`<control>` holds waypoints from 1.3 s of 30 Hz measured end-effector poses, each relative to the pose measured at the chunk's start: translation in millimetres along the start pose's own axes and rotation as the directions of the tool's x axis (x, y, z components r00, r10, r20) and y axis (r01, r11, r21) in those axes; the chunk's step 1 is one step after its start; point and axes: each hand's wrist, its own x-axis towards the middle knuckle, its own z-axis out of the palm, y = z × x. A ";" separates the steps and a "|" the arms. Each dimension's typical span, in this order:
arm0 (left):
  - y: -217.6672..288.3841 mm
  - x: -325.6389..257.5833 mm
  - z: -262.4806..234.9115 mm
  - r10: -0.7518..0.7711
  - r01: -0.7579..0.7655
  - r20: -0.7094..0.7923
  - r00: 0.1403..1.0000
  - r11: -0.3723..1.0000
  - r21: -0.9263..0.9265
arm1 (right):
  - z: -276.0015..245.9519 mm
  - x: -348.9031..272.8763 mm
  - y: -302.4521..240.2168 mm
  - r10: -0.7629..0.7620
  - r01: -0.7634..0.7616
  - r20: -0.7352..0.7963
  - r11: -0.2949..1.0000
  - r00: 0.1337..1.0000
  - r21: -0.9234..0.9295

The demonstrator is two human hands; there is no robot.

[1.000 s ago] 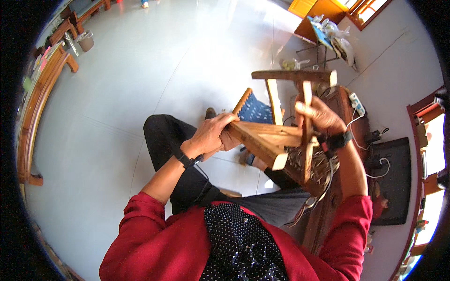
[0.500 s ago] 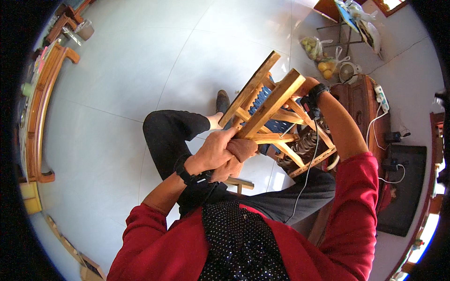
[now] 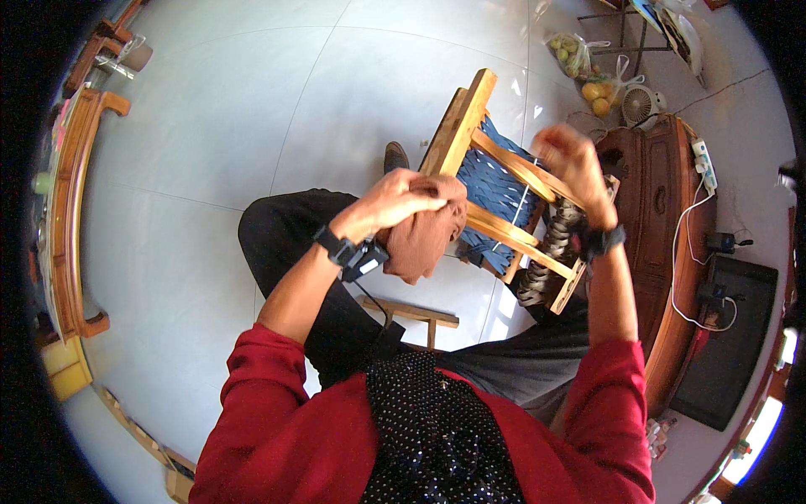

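My left hand [image 3: 388, 202] is closed on a brown cloth [image 3: 426, 233], which hangs over the near end of a wooden stool bar. The stool [image 3: 472, 126] is tilted above my lap, with light wooden bars and a blue woven strap seat [image 3: 501, 191]. My right hand [image 3: 573, 161] is in the air just right of the stool's upper bars. Its fingers are bent but smeared by motion, and nothing can be made out in them. A dark brown plaited bundle [image 3: 546, 265] is by the stool's right end.
Below the cloth lies another wooden frame piece [image 3: 407, 311]. To the right stands a brown wooden cabinet [image 3: 651, 193] with a power strip [image 3: 703, 164] and cords. Bags of fruit [image 3: 598, 91] and a small fan [image 3: 640, 105] are beyond it. A wooden bench [image 3: 71, 218] runs along the left.
My right hand has come off the stool and moved slightly away. The brown cloth has spread out under my left hand, and the stool has turned, showing more of its blue seat.
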 end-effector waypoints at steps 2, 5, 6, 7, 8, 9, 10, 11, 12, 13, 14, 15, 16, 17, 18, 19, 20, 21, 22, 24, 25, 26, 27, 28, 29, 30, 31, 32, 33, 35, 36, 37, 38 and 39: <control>-1.4 11.6 -4.9 0.039 -0.035 0.028 0.999 0.992 -0.121 | 38.5 -46.2 -8.1 -0.085 0.094 0.111 0.992 0.990 -0.078; 0.5 21.9 -5.7 -0.094 0.092 -0.047 0.994 0.994 -0.060 | 103.5 -75.9 -0.9 -0.141 0.139 0.019 0.927 0.990 -0.348; 1.3 21.8 -4.7 -0.019 0.018 -0.020 1.000 0.996 -0.088 | 114.8 -75.9 7.0 -0.002 -0.001 -0.008 0.941 1.000 -0.339; 2.6 20.4 -3.7 -0.075 0.074 -0.012 0.997 0.994 -0.080 | 123.6 -73.7 15.1 0.239 -0.224 -0.002 0.905 0.971 -0.361; 3.1 16.2 -2.6 -0.132 0.132 -0.007 0.991 0.989 -0.069 | 131.2 -72.9 22.3 0.216 -0.228 -0.076 0.900 0.973 -0.371; 3.6 10.7 -2.0 -0.195 0.194 -0.018 0.981 0.979 -0.059 | 133.6 -71.5 29.4 0.302 -0.318 -0.098 0.910 0.948 -0.267; 2.9 3.0 -1.8 -0.282 0.281 -0.052 0.958 0.959 -0.034 | 136.0 -72.9 34.7 0.296 -0.311 -0.095 0.914 0.950 -0.261; 1.5 -5.3 -1.8 -0.286 0.273 -0.107 0.952 0.955 -0.117 | 136.8 -74.1 39.0 0.248 -0.272 -0.122 0.928 0.961 -0.256; -1.5 -17.0 -2.6 -0.296 0.263 -0.156 0.943 0.944 -0.200 | 137.5 -76.8 41.1 0.254 -0.277 -0.128 0.935 0.959 -0.223; -4.7 -28.5 -4.4 -0.287 0.224 -0.194 0.938 0.930 -0.292 | 137.5 -79.4 42.0 0.239 -0.264 -0.145 0.946 0.960 -0.190; -7.3 -38.1 -7.4 -0.289 0.217 -0.216 0.933 0.927 -0.306 | 137.4 -81.7 41.5 0.241 -0.262 -0.144 0.953 0.960 -0.154; -12.1 -50.2 -8.5 -0.331 0.219 -0.257 0.908 0.897 -0.384 | 137.4 -83.7 40.3 0.257 -0.281 -0.161 0.948 0.953 -0.148; -14.5 -58.9 -11.6 -0.286 0.180 -0.240 0.928 0.906 -0.384 | 136.4 -83.2 38.6 0.286 -0.309 -0.159 0.941 0.945 -0.139; -16.8 -67.7 -14.1 -0.295 0.183 -0.248 0.923 0.902 -0.391 | 135.5 -82.8 36.4 0.329 -0.353 -0.173 0.925 0.928 -0.138; -18.5 -77.2 -17.1 -0.212 0.101 -0.207 0.955 0.890 -0.445 | 135.1 -81.4 34.4 0.380 -0.398 -0.171 0.913 0.909 -0.088; -19.1 -86.0 -19.5 -0.167 0.055 -0.184 0.969 0.865 -0.498 | 133.4 -80.1 32.8 0.419 -0.426 -0.136 0.904 0.898 -0.027; -18.3 -92.8 -22.8 -0.127 0.024 -0.144 0.981 0.826 -0.564 | 132.4 -80.4 32.0 0.404 -0.420 -0.155 0.903 0.902 -0.089; -16.3 -98.9 -25.9 -0.085 -0.042 -0.184 0.979 0.805 -0.592 | 131.6 -79.7 31.2 0.388 -0.412 -0.162 0.899 0.907 -0.152; -13.4 -103.7 -28.8 -0.090 -0.067 -0.220 0.971 0.784 -0.617 | 130.0 -80.6 32.0 0.394 -0.419 -0.175 0.898 0.902 -0.134; -4.2 -110.2 -35.8 -0.049 -0.156 -0.286 0.957 0.745 -0.649 | 127.1 -81.6 35.0 0.380 -0.396 -0.163 0.915 0.910 -0.075; 1.0 -111.8 -38.6 -0.046 -0.180 -0.325 0.945 0.754 -0.632 | 125.7 -81.0 37.6 0.397 -0.402 -0.133 0.916 0.908 -0.007; 7.4 -111.3 -43.2 -0.056 -0.206 -0.368 0.928 0.746 -0.633 | 124.4 -79.6 40.6 0.385 -0.377 -0.097 0.922 0.918 0.091; 13.4 -109.6 -46.4 -0.014 -0.259 -0.382 0.924 0.710 -0.654 | 123.1 -78.6 43.8 0.393 -0.378 -0.050 0.907 0.918 0.185; 20.4 -108.3 -51.5 -0.108 -0.270 -0.406 0.907 0.591 -0.760 | 120.5 -77.0 47.2 0.378 -0.365 -0.045 0.914 0.925 0.179; 26.3 -107.1 -54.7 -0.023 -0.345 -0.436 0.900 0.575 -0.742 | 118.7 -76.6 50.2 0.393 -0.383 -0.027 0.908 0.919 0.173; 32.7 -102.5 -58.3 -0.014 -0.371 -0.476 0.880 0.605 -0.704 | 116.6 -77.8 53.0 0.369 -0.349 -0.018 0.893 0.929 0.285; 38.3 -97.3 -61.1 -0.011 -0.397 -0.521 0.853 0.634 -0.664 | 115.0 -78.6 55.5 0.431 -0.402 -0.062 0.877 0.900 0.263; 42.2 -91.5 -62.0 -0.017 -0.382 -0.543 0.839 0.692 -0.613 | 114.5 -82.4 57.6 0.401 -0.336 -0.069 0.837 0.913 0.431; 44.4 -83.8 -61.2 0.004 -0.381 -0.562 0.827 0.739 -0.556 | 115.2 -87.8 59.4 0.409 -0.297 -0.078 0.769 0.909 0.565; 46.7 -62.3 -58.3 0.014 -0.374 -0.622 0.783 0.809 -0.452 | 118.5 -98.1 62.7 0.401 -0.234 -0.161 0.767 0.902 0.598; 44.7 -49.9 -53.8 0.066 -0.365 -0.665 0.744 0.873 -0.322 | 123.0 -101.9 63.9 0.492 -0.293 -0.161 0.717 0.856 0.633; 40.1 -39.6 -49.4 0.116 -0.319 -0.635 0.764 0.923 -0.216 | 128.4 -107.0 65.0 0.546 -0.310 -0.163 0.669 0.822 0.676; 35.8 -22.7 -42.6 0.185 -0.323 -0.631 0.753 0.940 -0.109 | 133.6 -108.3 66.2 0.562 -0.306 -0.213 0.685 0.799 0.661; 30.2 -6.4 -35.5 0.248 -0.315 -0.621 0.743 0.949 0.002 | 138.5 -111.8 66.8 0.533 -0.254 -0.217 0.673 0.818 0.695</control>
